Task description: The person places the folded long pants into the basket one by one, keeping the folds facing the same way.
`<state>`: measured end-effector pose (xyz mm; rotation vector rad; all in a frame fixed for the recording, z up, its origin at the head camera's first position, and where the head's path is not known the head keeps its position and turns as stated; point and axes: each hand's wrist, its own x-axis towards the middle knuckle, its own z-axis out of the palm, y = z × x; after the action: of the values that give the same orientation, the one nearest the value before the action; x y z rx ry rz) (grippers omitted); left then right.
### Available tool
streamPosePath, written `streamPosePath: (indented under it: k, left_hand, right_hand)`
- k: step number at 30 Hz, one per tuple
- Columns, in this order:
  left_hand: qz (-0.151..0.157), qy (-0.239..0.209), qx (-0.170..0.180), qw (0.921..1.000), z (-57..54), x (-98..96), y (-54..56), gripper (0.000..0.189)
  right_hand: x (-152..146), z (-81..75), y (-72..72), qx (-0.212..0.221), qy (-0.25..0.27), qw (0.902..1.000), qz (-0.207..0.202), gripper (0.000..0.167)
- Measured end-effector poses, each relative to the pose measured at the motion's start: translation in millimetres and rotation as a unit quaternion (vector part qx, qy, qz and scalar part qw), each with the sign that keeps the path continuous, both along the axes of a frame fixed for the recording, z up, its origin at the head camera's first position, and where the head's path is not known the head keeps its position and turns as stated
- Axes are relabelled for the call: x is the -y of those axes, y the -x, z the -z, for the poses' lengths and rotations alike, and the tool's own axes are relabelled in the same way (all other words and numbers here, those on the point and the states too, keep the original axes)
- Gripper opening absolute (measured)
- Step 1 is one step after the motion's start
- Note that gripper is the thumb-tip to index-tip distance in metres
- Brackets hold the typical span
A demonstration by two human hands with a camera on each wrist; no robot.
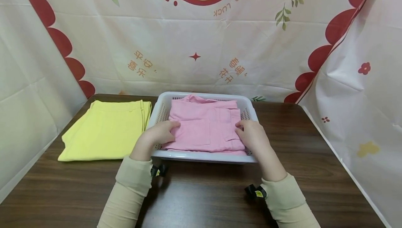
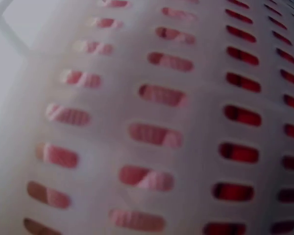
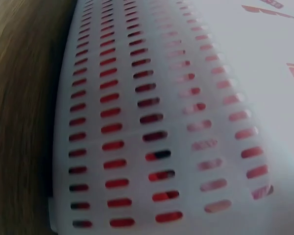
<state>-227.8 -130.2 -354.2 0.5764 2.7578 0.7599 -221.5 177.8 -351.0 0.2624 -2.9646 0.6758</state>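
Note:
Folded pink pants (image 1: pixel 201 126) with seams and a pocket lie in a white plastic basket (image 1: pixel 204 156). At their left edge, my left hand (image 1: pixel 159 132) reaches over the basket rim and pinches the cloth. My right hand (image 1: pixel 252 133) pinches the opposite edge, thumb and fingers bent together. Both wrist views are filled by the slotted basket wall (image 2: pixel 103 132), (image 3: pixel 132 107), with pink showing through the holes. Neither hand appears in the wrist views.
Folded yellow pants (image 1: pixel 105 130) lie on the dark wooden table (image 1: pixel 194 193), just left of the basket. Behind the table hangs a printed white cloth (image 1: pixel 176 39), and similar cloth flanks both sides.

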Motion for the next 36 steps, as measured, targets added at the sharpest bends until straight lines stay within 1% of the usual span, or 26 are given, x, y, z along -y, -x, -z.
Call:
streamPosePath:
  k: [2, 4, 6, 8, 12, 15, 20, 24, 27, 29, 33, 36]
  left_hand:
    - [-0.006, -0.004, -0.004, 1.0000, 0.3, -0.8, -0.6, 0.054]
    - [-0.016, -0.007, -0.006, 0.9998, 0.3, -1.6, -1.4, 0.055]
    - [-0.026, -0.008, -0.007, 0.9996, -0.2, -2.6, -2.0, 0.055]
    - [-0.034, -0.006, -0.009, 0.9994, -0.6, -3.8, -2.4, 0.055]
    - [-0.049, 0.000, -0.007, 0.9988, -0.6, -5.9, -1.5, 0.055]
    - [-0.067, 0.004, 0.007, 0.9977, 1.0, -7.2, -0.2, 0.056]
    - [-0.093, 0.006, 0.034, 0.9950, 2.7, -9.0, 0.0, 0.058]
    - [-0.098, 0.006, 0.038, 0.9945, 1.5, -10.5, -2.1, 0.058]
    - [-0.092, 0.008, 0.029, 0.9953, 0.7, -11.5, -4.1, 0.056]
    - [-0.088, 0.011, 0.022, 0.9958, 1.3, -11.9, -4.2, 0.055]
    - [-0.083, 0.021, 0.010, 0.9963, 2.8, -12.6, -3.2, 0.054]
    - [-0.070, 0.036, -0.001, 0.9969, 1.0, -12.8, -3.6, 0.052]
  right_hand:
    - [-1, -1.0, 0.4, 0.018, -0.016, 0.9996, -0.016, 0.034]
    - [-2, -2.3, 1.0, 0.037, -0.029, 0.9984, -0.032, 0.045]
    - [-2, -3.9, 1.3, 0.047, -0.045, 0.9968, -0.046, 0.056]
    - [-2, -4.9, 2.2, 0.053, -0.061, 0.9949, -0.060, 0.061]
    - [3, -4.0, 6.4, 0.072, -0.107, 0.9877, -0.088, 0.050]
    - [7, -2.9, 10.2, 0.098, -0.138, 0.9798, -0.107, 0.046]
    - [11, -4.8, 14.1, 0.139, -0.156, 0.9704, -0.122, 0.047]
    - [11, -6.8, 15.9, 0.155, -0.160, 0.9666, -0.126, 0.048]
    - [9, -5.3, 16.1, 0.155, -0.158, 0.9674, -0.124, 0.050]
    - [7, -2.9, 15.3, 0.146, -0.151, 0.9703, -0.120, 0.049]
    - [4, 2.3, 12.6, 0.104, -0.137, 0.9775, -0.122, 0.043]
    - [3, 2.2, 9.2, 0.074, -0.131, 0.9811, -0.121, 0.040]
